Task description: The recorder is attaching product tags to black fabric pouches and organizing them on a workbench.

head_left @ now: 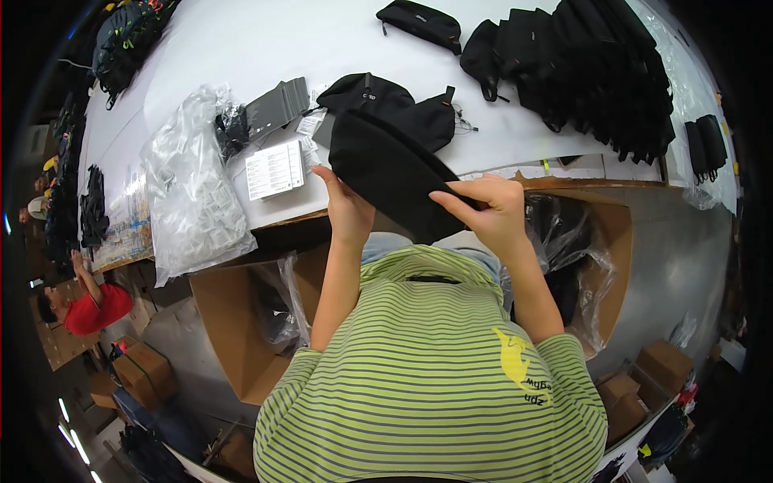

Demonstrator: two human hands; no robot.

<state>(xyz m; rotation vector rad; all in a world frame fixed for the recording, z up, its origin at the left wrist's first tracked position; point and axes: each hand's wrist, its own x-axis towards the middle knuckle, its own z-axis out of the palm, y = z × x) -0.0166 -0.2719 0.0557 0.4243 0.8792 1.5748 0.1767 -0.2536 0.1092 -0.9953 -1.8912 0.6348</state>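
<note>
One black pouch is up in the air over the near edge of the surface, lying between the left grip and the right grip. Its long axis slants, the far end up to the left, the near end down to the right. The right grip pinches the pouch's right side, low down, thumb and forefinger nearly together on it. The left grip is against the lower left side, thumb raised and clear of the cloth; its fingers go behind, so I can't tell how tightly they close. That far end sticks out free of both, with the left grip the nearer. Just beyond it, toward the middle of the surface, lie two more pouches. Cards and a white stack sit to the left, and a big pile fills the far right corner.
</note>
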